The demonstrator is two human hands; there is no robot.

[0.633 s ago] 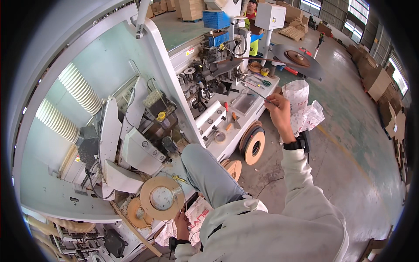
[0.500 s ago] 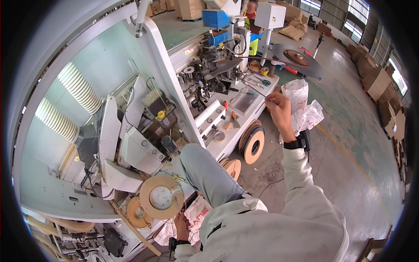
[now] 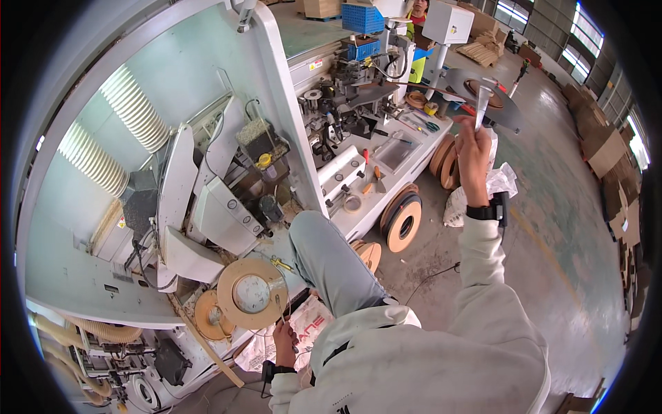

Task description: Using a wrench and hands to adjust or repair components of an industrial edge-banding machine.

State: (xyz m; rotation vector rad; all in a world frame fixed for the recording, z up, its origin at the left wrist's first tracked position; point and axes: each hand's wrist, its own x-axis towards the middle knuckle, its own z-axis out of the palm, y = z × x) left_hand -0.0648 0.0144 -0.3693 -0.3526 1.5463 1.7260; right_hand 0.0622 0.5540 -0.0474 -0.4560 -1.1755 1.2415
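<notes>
My right hand (image 3: 473,155) is raised over the far end of the workbench, its fingers closed on a flat, silvery strip (image 3: 482,109) that widens toward its top. The strip stands nearly upright; I cannot make out its exact kind. Low at the left, my left hand (image 3: 284,343) is closed around a thin, rod-like tool (image 3: 279,308). The tool's tip reaches up in front of a round tan disc (image 3: 233,297) with a pale centre. A second, smaller tan disc (image 3: 205,314) lies partly behind it.
A white machine with gauges (image 3: 224,219) and ribbed hoses (image 3: 134,109) fills the left. Along the bench (image 3: 345,217) lie a screwdriver (image 3: 365,156), scissors (image 3: 432,126) and a tape roll (image 3: 352,203). Edging coils (image 3: 404,224) stand below. A person (image 3: 418,41) is behind.
My right hand has risen, and the strip has swung from pointing left to upright. The thin tool in my left hand now shows above the fingers. The view has shifted slightly.
</notes>
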